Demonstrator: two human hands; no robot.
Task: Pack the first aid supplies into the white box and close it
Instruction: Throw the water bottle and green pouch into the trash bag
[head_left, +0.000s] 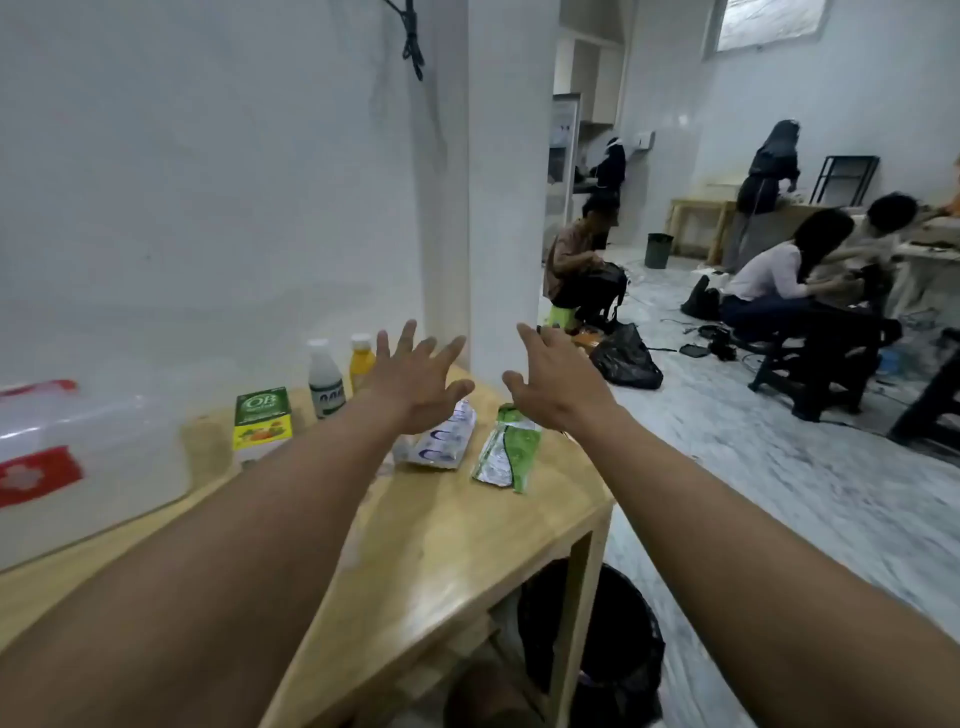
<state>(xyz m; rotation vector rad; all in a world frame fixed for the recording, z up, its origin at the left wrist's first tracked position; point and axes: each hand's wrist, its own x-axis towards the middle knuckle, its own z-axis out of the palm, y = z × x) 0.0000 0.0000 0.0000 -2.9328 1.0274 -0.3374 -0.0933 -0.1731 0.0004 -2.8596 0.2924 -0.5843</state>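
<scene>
The white box (93, 467) with a red cross label stands at the left of the wooden table (426, 545). A green and yellow carton (262, 418), a white bottle (324, 379) and a yellow bottle (361, 361) stand near the wall. A blue and white blister pack (441, 441) and a green and white sachet (509, 452) lie near the table's far right edge. My left hand (415, 384) hovers spread above the blister pack. Just above the sachet's top end, my right hand (558, 384) is spread too. Both hold nothing.
A black bin (613, 649) stands under the table's right end. A white wall and pillar (504, 182) rise behind the table. Several people sit and stand on the floor area to the right, with a black bag (626, 361) and cables near them.
</scene>
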